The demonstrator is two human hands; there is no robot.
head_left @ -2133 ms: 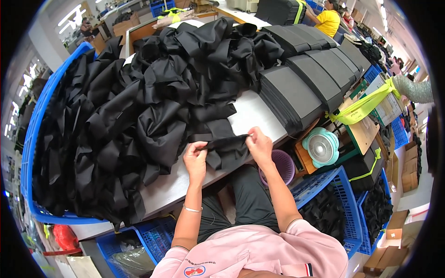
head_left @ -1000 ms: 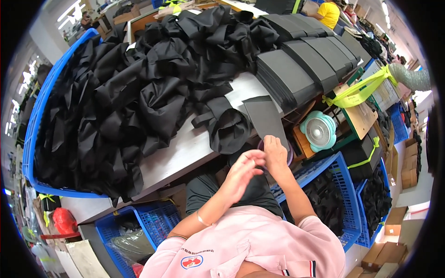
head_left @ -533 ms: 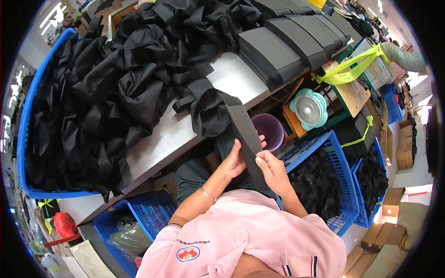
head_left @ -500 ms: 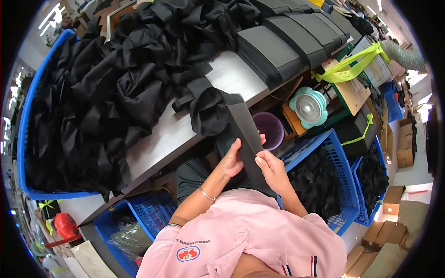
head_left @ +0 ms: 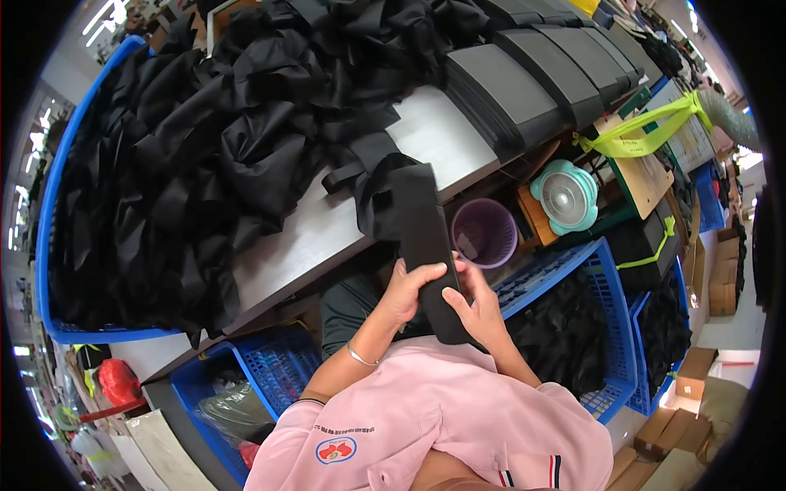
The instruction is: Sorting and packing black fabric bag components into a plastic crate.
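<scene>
- Turned since half a second ago, the black panel (head_left: pixel 426 237) presents its dark face above my lap, far end overlapping bunched cloth (head_left: pixel 375 204) in view.
- Left hand (head_left: pixel 407 290) and right hand (head_left: pixel 483 311) close on it, thumbs on top, underside fingers mostly hidden.
- I judge this two-sided grip steadies it.

Cloth heap (head_left: pixel 262 139) left; panel stacks (head_left: pixel 528 82) right

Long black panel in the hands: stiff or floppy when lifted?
Probably fairly stiff: the panel runs nearly straight beyond the left hand and right hand. Likely light, as it looks thin, though its far end may be propped. Unlikely to roll, being broad and flat.
</scene>
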